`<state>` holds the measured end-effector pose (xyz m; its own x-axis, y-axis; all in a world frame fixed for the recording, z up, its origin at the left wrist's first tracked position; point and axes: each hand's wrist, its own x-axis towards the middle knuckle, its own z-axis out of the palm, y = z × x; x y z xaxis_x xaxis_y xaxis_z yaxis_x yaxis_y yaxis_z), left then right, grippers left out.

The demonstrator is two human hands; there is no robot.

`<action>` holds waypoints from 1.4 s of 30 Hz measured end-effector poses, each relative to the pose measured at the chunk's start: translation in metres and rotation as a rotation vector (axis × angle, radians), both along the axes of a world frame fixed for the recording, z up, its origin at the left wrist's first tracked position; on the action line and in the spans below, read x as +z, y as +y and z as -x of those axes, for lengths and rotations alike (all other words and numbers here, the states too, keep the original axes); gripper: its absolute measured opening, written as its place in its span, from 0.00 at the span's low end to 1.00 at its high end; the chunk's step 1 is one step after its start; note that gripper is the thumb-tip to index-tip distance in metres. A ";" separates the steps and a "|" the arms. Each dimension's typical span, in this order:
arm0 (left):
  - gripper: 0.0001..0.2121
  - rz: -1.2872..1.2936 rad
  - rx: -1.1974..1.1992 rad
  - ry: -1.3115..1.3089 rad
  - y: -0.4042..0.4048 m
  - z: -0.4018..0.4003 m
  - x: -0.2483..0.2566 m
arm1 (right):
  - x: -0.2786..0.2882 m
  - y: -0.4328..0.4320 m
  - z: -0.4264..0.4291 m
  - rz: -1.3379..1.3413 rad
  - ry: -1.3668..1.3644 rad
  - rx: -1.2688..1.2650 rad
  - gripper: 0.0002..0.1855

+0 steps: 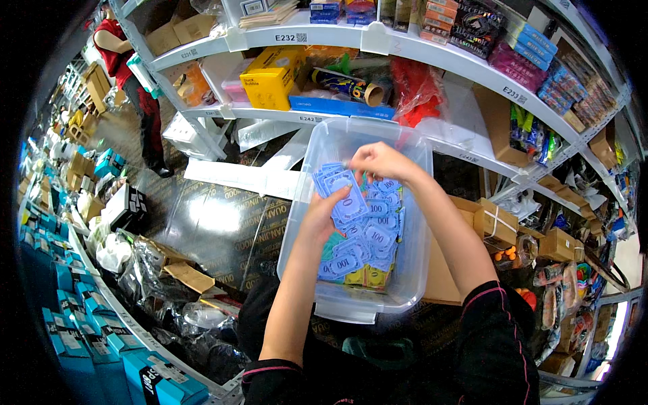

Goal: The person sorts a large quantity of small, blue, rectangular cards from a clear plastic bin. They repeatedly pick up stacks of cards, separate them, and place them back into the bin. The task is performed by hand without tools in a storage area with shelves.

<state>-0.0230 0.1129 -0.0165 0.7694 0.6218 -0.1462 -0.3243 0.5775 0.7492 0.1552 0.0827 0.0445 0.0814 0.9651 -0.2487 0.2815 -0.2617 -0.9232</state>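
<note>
A stack of blue play-money notes [345, 197] marked 100 is held in my left hand [326, 215], thumb on top, above a clear plastic bin [423, 273]. My right hand [377, 163] is at the stack's upper right edge, its fingers bent; whether a note is between them cannot be told. Below both hands, many loose blue notes [378, 237] lie overlapping in the bin. Yellow notes [368, 277] show near its front end, and a green piece [331, 244] shows under the blue ones at the left.
Metal shelving [339, 38] with boxed goods stands ahead, holding a yellow box [271, 76] and a blue tray [339, 106]. Cardboard boxes [496, 223] are to the right. Plastic wrapping [147, 273] and teal boxes [162, 377] lie left. A person in red [114, 55] stands at the far upper left.
</note>
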 end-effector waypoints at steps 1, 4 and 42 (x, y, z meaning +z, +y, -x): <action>0.15 0.035 -0.003 -0.019 -0.001 0.001 0.003 | -0.012 0.007 -0.013 0.045 0.057 -0.110 0.11; 0.16 0.143 -0.063 -0.093 -0.004 -0.013 0.008 | -0.123 0.012 -0.063 0.020 -0.792 -0.133 0.17; 0.15 0.117 -0.047 -0.076 0.002 0.005 0.001 | 0.004 -0.042 0.026 -0.330 -0.631 -0.152 0.19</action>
